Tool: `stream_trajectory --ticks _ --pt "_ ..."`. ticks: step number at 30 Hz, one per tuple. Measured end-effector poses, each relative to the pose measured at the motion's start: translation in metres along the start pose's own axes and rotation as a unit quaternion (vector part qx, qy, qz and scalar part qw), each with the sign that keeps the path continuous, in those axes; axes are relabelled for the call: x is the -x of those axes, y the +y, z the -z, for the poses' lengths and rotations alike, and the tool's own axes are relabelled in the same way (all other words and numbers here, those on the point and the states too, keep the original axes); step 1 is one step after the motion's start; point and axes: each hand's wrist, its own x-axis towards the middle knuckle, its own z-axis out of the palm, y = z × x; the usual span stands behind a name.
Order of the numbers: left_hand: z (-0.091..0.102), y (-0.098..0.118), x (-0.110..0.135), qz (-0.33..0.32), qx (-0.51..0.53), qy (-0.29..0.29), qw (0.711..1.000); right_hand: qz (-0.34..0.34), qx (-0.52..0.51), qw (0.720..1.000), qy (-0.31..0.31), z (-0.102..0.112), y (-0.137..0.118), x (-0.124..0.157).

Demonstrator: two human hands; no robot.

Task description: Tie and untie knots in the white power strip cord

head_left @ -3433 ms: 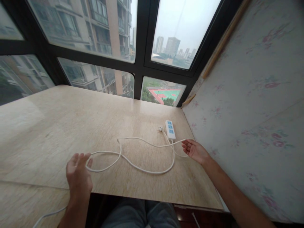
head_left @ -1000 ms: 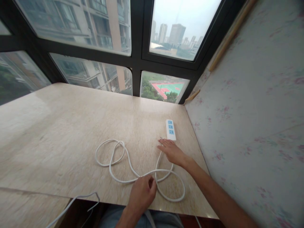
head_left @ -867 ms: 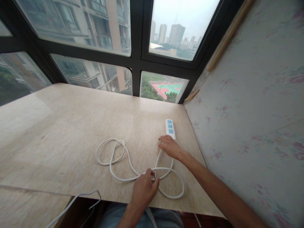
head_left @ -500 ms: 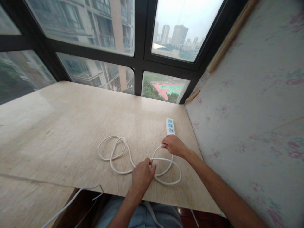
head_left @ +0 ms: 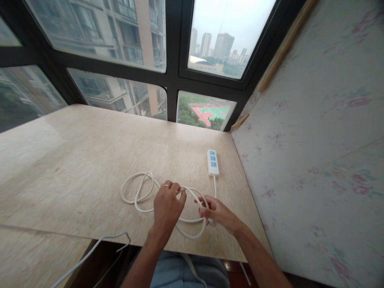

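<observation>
A white power strip (head_left: 213,163) with blue sockets lies on the stone-look surface near the right wall. Its white cord (head_left: 215,187) runs down toward me and passes behind my right hand (head_left: 220,214), whose fingers are closed around part of the looped cord. My left hand (head_left: 169,204), with a ring on one finger, pinches the cord at the top of the same loop. Left of that hand, more loops of the cord (head_left: 136,203) rest loosely on the surface. Where the cord's far end lies cannot be made out.
Dark window frames (head_left: 172,72) border the far side of the surface (head_left: 90,160). A wall with flowered paper (head_left: 312,160) stands close on the right. At the front left, another white cable (head_left: 87,256) hangs over the edge beside a dark gap.
My right hand has left the power strip and come toward me onto the cord loop. My left hand has shifted left and away from me, drawing the cord along.
</observation>
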Motion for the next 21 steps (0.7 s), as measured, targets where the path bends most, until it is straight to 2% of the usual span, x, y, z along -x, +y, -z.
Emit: stream_trajectory --ticks 5,8,10,12,14,16,19,21 --pt "0.003 -0.008 -0.003 -0.012 0.102 -0.006 0.995 0.005 -0.043 0.997 0.067 -0.026 0.019 -0.003" --pt "0.005 -0.021 -0.002 -0.026 0.191 0.002 0.981 0.032 -0.061 0.992 0.107 -0.030 0.025 -0.002" --pt "0.007 -0.032 -0.004 -0.011 0.243 0.015 0.970 0.047 -0.065 0.988 0.129 -0.030 0.024 0.002" --pt "0.007 -0.043 -0.008 0.018 0.278 -0.002 0.960 0.056 -0.061 0.987 0.138 -0.027 0.021 0.007" --pt "0.006 -0.052 -0.013 0.028 0.314 -0.069 0.946 0.065 -0.048 0.988 0.134 -0.024 0.017 0.012" --pt "0.002 -0.056 -0.018 0.007 0.356 -0.164 0.920 0.077 -0.040 0.987 0.133 -0.020 0.015 0.015" --pt "-0.004 -0.055 -0.018 -0.019 0.442 -0.282 0.852 0.103 -0.074 0.981 0.144 -0.017 0.017 0.017" --pt "-0.007 -0.050 -0.015 0.004 0.505 -0.318 0.802 0.123 -0.124 0.973 0.152 -0.018 0.019 0.017"
